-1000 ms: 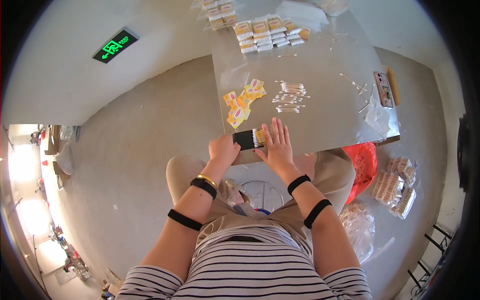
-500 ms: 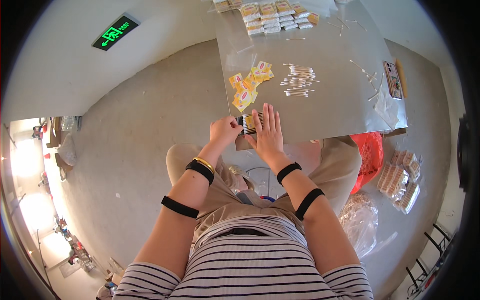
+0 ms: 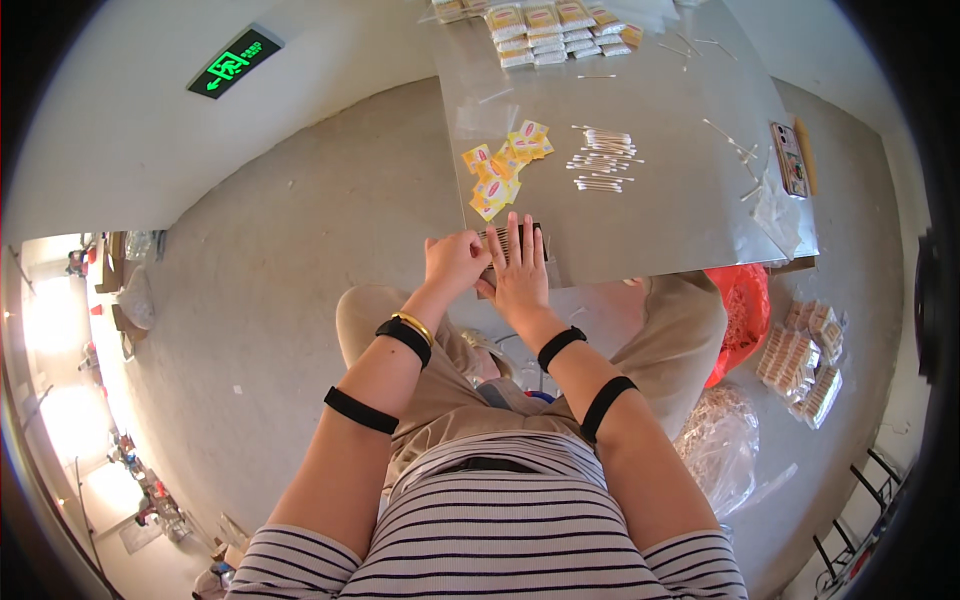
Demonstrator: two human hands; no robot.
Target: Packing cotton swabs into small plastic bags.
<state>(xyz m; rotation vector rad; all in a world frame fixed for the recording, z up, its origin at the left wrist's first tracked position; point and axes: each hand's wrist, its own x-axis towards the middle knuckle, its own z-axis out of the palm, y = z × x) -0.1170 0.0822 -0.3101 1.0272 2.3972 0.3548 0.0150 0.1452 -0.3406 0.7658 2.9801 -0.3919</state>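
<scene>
Mostly the hands (image 3: pixel 490 265) hide a dark object (image 3: pixel 515 240), kind unclear.

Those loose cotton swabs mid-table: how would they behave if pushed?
The cotton swabs look like thin, light sticks, so a push would likely scatter them. Round shafts could roll on the smooth grey table. Strays already lie apart from the pile, which suggests they shift easily.

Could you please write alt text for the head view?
Seen from above, a seated person presses the left hand and right hand onto a small dark pack at a grey table's edge, near yellow packets and cotton swabs.
</scene>
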